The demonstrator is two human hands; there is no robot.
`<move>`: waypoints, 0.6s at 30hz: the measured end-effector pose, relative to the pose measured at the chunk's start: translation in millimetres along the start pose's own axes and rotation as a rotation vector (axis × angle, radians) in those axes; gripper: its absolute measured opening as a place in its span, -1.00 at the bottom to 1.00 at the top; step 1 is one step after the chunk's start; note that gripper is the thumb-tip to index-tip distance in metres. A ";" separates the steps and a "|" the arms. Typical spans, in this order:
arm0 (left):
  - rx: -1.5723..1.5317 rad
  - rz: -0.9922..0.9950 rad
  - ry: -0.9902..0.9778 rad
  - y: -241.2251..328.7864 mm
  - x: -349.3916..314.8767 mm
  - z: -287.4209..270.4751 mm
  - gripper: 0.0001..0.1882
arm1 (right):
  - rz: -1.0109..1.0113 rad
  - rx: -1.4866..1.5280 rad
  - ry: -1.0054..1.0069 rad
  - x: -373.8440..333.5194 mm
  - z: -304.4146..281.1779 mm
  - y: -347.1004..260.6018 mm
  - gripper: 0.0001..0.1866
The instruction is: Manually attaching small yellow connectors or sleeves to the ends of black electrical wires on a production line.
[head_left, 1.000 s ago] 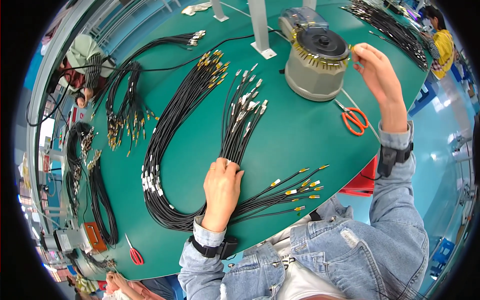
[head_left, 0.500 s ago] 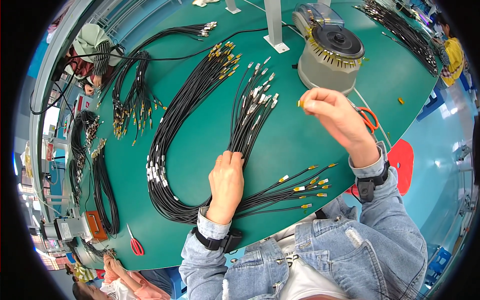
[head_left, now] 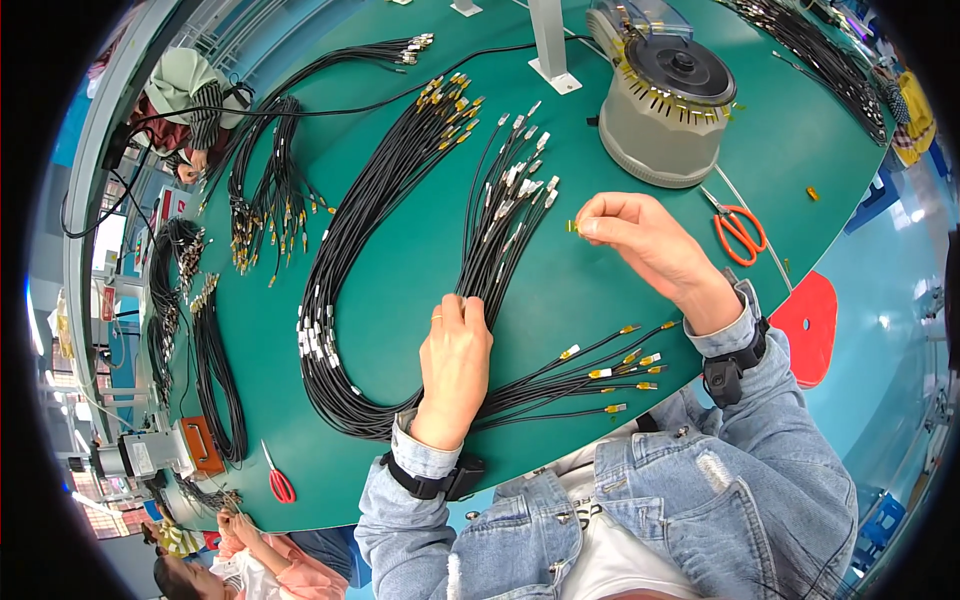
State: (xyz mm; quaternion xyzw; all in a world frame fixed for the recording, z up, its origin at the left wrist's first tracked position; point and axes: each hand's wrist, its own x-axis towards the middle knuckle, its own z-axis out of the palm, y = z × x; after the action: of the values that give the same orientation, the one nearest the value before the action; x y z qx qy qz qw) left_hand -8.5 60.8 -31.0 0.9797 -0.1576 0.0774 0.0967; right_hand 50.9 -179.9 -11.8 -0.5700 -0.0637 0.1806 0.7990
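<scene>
My left hand is closed round the upper part of a bundle of black cables, whose silver connector ends fan out beyond it. Between the thumb and fingers of my right hand is a small piece of yellow tape, held to the right of those connectors. A long curved bundle of black cables with white labels sweeps round on the left, its far ends wrapped in yellow. Close to me, several cable ends with yellow tape spread to the right from under my left wrist.
A round grey tape dispenser stands at the back right. Orange scissors lie right of my right hand, red scissors at the left front. More cable bundles lie left. A metal post rises at the back. Other people sit around the green table.
My right hand has come left and slightly down from beside the dispenser, carrying the tape toward the connectors. My left hand keeps its grip on the cables. The view has shifted slightly.
</scene>
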 end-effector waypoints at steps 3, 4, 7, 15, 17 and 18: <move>0.012 0.042 -0.034 -4.7 7.9 -3.2 -0.81 | 0.010 -0.011 -0.011 -1.5 0.7 -0.8 -0.87; 0.030 0.030 -0.028 -9.7 10.8 -2.1 -0.82 | 0.004 -0.009 -0.014 -2.2 1.3 -1.0 -0.86; 0.068 0.009 -0.018 -14.9 14.3 -1.2 -0.85 | -0.010 -0.001 -0.016 -3.9 2.4 -1.3 -0.86; -0.117 0.083 0.156 -1.4 15.1 -0.8 -0.86 | -0.010 -0.002 -0.029 -4.9 4.6 -3.1 -0.85; -0.201 0.033 0.092 -5.2 17.1 6.1 -0.83 | 0.001 0.010 -0.030 -4.3 4.0 -0.7 -0.85; -0.244 0.008 0.060 -6.5 17.5 8.0 -0.81 | 0.006 0.016 -0.030 -4.1 4.1 -0.2 -0.85</move>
State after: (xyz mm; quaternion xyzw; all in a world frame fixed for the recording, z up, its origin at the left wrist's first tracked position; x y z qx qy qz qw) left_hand 11.0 60.0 -36.6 0.9573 -0.1670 0.0872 0.2193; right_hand 45.8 -177.8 -9.9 -0.5610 -0.0727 0.1919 0.8020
